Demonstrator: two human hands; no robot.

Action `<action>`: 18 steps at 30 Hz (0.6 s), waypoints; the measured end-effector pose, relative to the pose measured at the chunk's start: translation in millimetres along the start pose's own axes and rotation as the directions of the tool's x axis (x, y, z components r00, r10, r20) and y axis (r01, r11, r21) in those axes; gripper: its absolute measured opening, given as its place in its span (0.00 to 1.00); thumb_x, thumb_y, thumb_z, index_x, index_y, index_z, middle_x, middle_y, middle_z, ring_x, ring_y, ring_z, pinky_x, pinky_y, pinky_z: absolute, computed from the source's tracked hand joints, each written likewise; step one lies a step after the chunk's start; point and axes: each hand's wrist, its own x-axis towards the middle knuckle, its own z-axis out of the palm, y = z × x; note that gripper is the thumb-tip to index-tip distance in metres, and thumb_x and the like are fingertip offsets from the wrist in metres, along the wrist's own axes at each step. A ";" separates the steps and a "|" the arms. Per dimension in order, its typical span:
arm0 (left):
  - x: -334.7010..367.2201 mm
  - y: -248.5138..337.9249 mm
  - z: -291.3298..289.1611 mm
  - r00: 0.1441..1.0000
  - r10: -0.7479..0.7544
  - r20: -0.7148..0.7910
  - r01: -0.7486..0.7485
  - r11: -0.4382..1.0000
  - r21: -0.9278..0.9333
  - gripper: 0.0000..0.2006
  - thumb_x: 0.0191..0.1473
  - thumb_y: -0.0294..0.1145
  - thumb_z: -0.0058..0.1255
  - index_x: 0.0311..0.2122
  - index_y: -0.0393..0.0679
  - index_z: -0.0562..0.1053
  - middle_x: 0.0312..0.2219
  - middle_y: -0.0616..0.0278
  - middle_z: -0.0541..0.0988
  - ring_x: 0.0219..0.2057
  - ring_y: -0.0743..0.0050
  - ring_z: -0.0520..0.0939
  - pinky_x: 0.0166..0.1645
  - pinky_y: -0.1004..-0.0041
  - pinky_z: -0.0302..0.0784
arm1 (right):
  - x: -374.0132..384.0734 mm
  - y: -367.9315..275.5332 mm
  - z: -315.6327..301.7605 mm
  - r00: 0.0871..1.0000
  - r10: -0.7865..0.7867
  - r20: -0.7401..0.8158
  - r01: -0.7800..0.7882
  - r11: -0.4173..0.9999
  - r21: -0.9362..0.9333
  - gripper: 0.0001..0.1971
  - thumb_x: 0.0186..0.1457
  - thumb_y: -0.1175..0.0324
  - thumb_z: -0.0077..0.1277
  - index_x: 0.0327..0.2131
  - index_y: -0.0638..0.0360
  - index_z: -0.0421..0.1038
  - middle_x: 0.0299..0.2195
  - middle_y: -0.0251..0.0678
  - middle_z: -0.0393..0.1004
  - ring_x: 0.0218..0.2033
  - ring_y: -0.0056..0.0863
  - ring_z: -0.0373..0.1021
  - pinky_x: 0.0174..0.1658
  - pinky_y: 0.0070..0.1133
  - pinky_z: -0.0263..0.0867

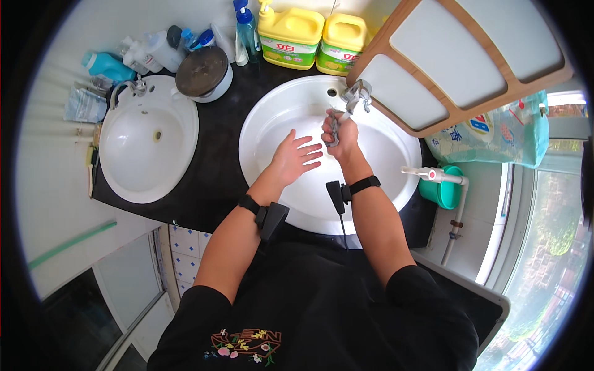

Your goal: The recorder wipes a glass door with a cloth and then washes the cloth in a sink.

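My right hand (346, 137) is closed around a crumpled grey cloth (335, 131), some of which sticks out between the fingers. It is just below the chrome faucet (357, 96) of the large white sink (260, 191). Over the left half of that basin, my left hand (293, 162) holds nothing, with its fingers spread toward the right hand. Both wrists wear black straps with small black devices. Whether water is running cannot be made out.
A smaller white sink (117, 176) is at the left, beside a lidded pot (203, 71). Yellow jugs (288, 37) and bottles line the back. A wood-framed panel (421, 80) leans over the right rear. A white tap (436, 175) and green bucket (448, 191) stand right.
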 end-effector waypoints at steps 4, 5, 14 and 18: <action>33.5 -11.3 20.6 0.991 -0.126 -0.038 0.128 0.990 0.060 0.30 0.57 0.56 0.32 0.52 0.37 0.59 0.45 0.51 0.67 0.48 0.54 0.68 0.55 0.53 0.63 | -10.7 0.7 -3.7 0.983 -0.006 -0.182 -0.030 0.980 -0.198 0.11 0.54 0.63 0.36 0.24 0.59 0.63 0.15 0.33 0.60 0.13 0.24 0.56 0.12 0.19 0.48; 44.3 -14.9 25.1 0.992 -0.115 -0.044 0.117 0.992 0.043 0.30 0.57 0.56 0.32 0.52 0.37 0.59 0.45 0.51 0.67 0.48 0.54 0.68 0.55 0.53 0.63 | -12.3 2.3 -5.2 0.965 -0.110 -0.239 0.010 0.922 -0.386 0.12 0.54 0.64 0.35 0.22 0.59 0.63 0.15 0.34 0.61 0.14 0.25 0.58 0.12 0.21 0.49; 75.0 -8.5 55.0 0.970 -0.244 -0.009 0.244 0.969 0.042 0.16 0.54 0.46 0.44 0.38 0.43 0.71 0.33 0.54 0.76 0.32 0.60 0.76 0.35 0.60 0.72 | -34.8 -25.4 -36.2 0.788 -0.612 -0.074 0.364 0.558 -0.745 0.19 0.59 0.58 0.37 0.42 0.66 0.67 0.42 0.50 0.66 0.42 0.45 0.64 0.48 0.32 0.58; 88.2 -3.7 39.2 0.980 -0.197 0.009 0.197 0.978 -0.072 0.12 0.54 0.38 0.44 0.39 0.41 0.67 0.30 0.54 0.73 0.25 0.67 0.72 0.23 0.76 0.66 | -20.6 -57.0 -45.7 0.599 -0.701 0.387 0.422 -0.134 -0.897 0.23 0.49 0.70 0.52 0.50 0.61 0.62 0.53 0.47 0.60 0.50 0.45 0.58 0.53 0.33 0.53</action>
